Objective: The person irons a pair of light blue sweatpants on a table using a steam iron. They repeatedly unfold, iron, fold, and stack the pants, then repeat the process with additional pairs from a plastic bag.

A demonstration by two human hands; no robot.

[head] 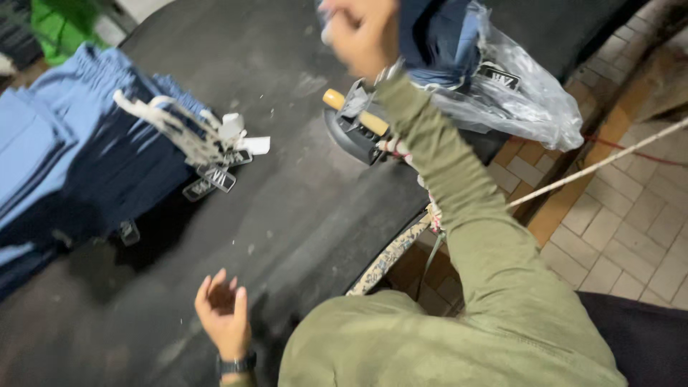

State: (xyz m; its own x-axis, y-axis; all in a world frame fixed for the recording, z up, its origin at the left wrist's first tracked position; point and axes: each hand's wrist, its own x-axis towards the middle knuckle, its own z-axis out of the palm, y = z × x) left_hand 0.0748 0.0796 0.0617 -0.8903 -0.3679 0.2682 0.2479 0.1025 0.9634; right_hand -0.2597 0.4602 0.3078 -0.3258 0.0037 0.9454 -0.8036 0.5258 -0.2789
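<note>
1. Head view, right side: my right hand (pixel 362 32) is raised at the far edge of the dark padded table (pixel 301 215), fist clenched on a folded navy garment (pixel 433 32). The picture is blurred there, so I cannot tell how much cloth sits inside the fist. The garment hangs just beside the hand, on the side away from my body, partly inside a clear plastic bag (pixel 523 93).

2. Same view, handling: I judge the garment soft, light and limp. It will sag from whatever point I pinch, so a folded edge or the thick waistband is the better hold. The bag looks thin and slippery, likely to slide off the cloth if I grip the film alone.

3. Same view, left side: my left hand (pixel 223 312) lies palm up and loose near my body, fingers curled, grasping nothing.

4. Same view, surroundings: an iron with a wooden handle (pixel 356 122) sits below my right forearm. A stack of blue garments (pixel 79 150) with white drawcords (pixel 172 129) and hang tags (pixel 215 175) lies well apart, across the table to the left.
</note>
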